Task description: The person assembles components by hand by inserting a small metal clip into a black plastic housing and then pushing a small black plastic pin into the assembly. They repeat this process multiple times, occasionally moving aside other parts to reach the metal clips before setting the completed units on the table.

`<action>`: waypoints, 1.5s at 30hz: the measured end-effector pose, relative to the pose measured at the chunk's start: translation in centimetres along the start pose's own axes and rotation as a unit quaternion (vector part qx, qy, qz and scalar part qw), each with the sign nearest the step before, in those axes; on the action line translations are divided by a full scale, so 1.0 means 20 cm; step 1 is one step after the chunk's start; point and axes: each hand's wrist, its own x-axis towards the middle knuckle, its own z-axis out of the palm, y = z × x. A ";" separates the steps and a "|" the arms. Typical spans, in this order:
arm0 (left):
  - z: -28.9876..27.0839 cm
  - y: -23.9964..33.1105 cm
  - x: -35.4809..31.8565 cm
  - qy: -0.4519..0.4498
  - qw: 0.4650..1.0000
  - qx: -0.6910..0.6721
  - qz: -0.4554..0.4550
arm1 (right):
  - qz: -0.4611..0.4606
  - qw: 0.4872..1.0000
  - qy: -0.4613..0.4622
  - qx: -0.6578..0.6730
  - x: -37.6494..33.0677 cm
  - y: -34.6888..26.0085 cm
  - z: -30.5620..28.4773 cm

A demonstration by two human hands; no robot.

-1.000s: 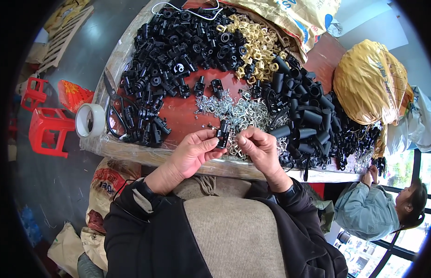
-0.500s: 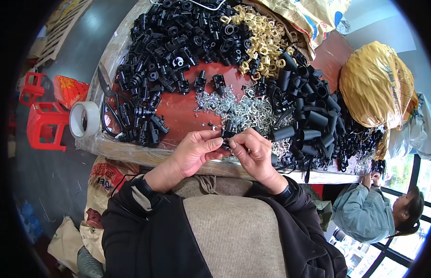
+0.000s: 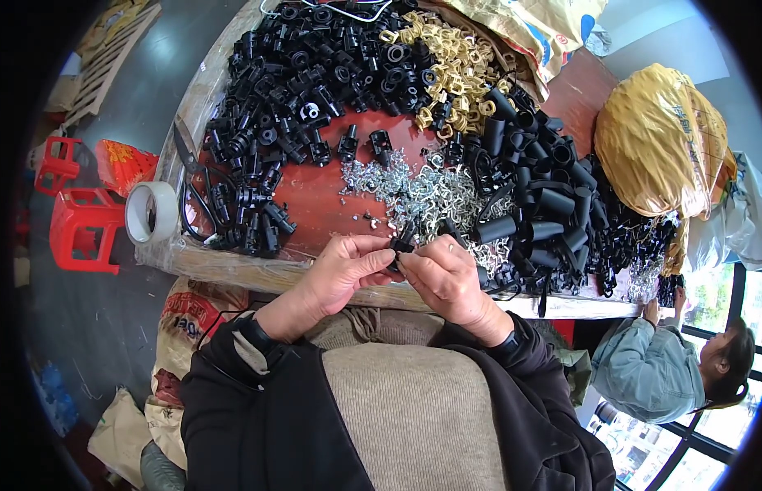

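A small black plastic part (image 3: 403,244) is held between my two hands above the table's near edge. My left hand (image 3: 347,274) grips it from the left with thumb and fingers. From the right, my right hand (image 3: 444,278) pinches it near its lower end; fingers hide much of its shape. Just beyond lie a heap of bent silvery metal hooks (image 3: 443,196) and a pile of tiny shiny screw-like pieces (image 3: 387,177). Two black fittings stand on the red tabletop (image 3: 315,196) behind them.
Black fittings (image 3: 307,74) cover the far left, with gold-coloured clips (image 3: 459,69) beside them. Black tubes (image 3: 553,202) are heaped at right. Scissors (image 3: 187,147) and a tape roll (image 3: 150,212) lie by the left edge. A co-worker (image 3: 651,364) works at far right.
My right hand has shifted slightly on the black part, its fingers closing lower around it. The view has moved a little. The co-worker's hands have moved apart.
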 end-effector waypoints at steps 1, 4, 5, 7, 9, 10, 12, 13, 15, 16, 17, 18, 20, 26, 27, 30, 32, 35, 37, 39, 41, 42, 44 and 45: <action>0.00 0.00 -0.01 -0.002 1.000 0.007 0.001 | -0.001 1.000 0.000 -0.001 0.00 0.00 -0.01; 0.00 -0.01 -0.02 -0.004 1.000 0.016 0.007 | -0.032 0.998 -0.026 -0.042 0.00 -0.01 -0.02; 0.00 -0.02 -0.02 -0.003 1.000 0.018 0.011 | -0.033 0.998 -0.027 -0.043 0.00 -0.02 -0.02; -0.01 -0.02 -0.02 -0.003 1.000 0.020 0.016 | -0.042 0.997 -0.029 -0.055 0.00 -0.02 0.00; -0.01 -0.02 -0.02 0.005 0.999 0.046 0.021 | -0.047 0.996 -0.031 -0.062 0.01 -0.01 0.00; -0.01 -0.02 -0.02 0.010 0.998 0.058 0.024 | -0.069 0.994 -0.046 -0.071 0.01 -0.01 -0.01; -0.01 -0.02 -0.02 0.013 0.997 0.071 0.031 | -0.110 0.987 -0.076 -0.090 0.02 -0.01 -0.03; 0.00 -0.02 -0.01 0.016 0.996 0.085 0.037 | -0.110 0.987 -0.077 -0.090 0.03 0.00 -0.04; -0.01 -0.02 -0.01 0.019 0.994 0.097 0.043 | -0.133 0.981 -0.100 -0.102 0.06 0.01 -0.05; -0.01 -0.02 0.00 0.013 0.994 0.092 0.054 | -0.145 0.977 -0.111 -0.107 0.06 0.01 -0.05; -0.01 -0.02 0.00 0.007 0.994 0.087 0.067 | -0.145 0.977 -0.111 -0.107 0.06 0.01 -0.04; -0.02 -0.02 0.01 0.002 0.993 0.083 0.079 | -0.140 0.978 -0.102 -0.114 0.06 0.01 -0.04; -0.01 -0.02 0.01 -0.002 0.993 0.087 0.081 | -0.129 0.980 -0.084 -0.126 0.05 0.02 -0.03; 0.00 -0.01 -0.03 -0.014 0.991 0.118 0.060 | 0.027 0.996 -0.085 0.017 0.04 -0.01 -0.04; 0.01 0.00 -0.03 -0.015 0.991 0.119 0.060 | 0.152 0.976 -0.081 0.131 0.05 -0.03 -0.05; 0.04 0.02 -0.03 -0.033 0.985 0.113 0.125 | 0.301 0.899 -0.038 0.315 0.03 -0.04 -0.01; 0.02 0.03 -0.03 -0.036 0.985 0.115 0.124 | 0.351 0.818 0.035 0.455 0.01 -0.01 0.04; -0.01 0.04 -0.02 -0.043 0.984 0.120 0.124 | 0.351 0.747 -0.064 0.560 0.00 0.07 0.06; -0.02 0.05 -0.03 -0.034 0.989 0.106 0.094 | 0.347 0.706 -0.115 0.607 0.06 0.15 0.04; -0.04 0.07 -0.03 -0.028 0.991 0.099 0.083 | 0.287 0.851 -0.171 0.404 0.21 0.27 -0.03; -0.08 0.07 -0.01 -0.001 0.994 0.074 0.075 | 0.216 0.970 -0.112 0.027 0.37 0.42 -0.03; -0.09 0.07 0.00 0.010 0.996 0.062 0.070 | 0.206 0.968 -0.110 -0.089 0.43 0.51 0.01; -0.09 0.08 0.02 0.004 0.996 0.054 0.070 | 0.194 0.953 -0.102 -0.210 0.45 0.66 0.09; -0.08 0.08 0.03 0.000 0.997 0.046 0.069 | 0.211 0.938 -0.119 -0.248 0.43 0.73 0.13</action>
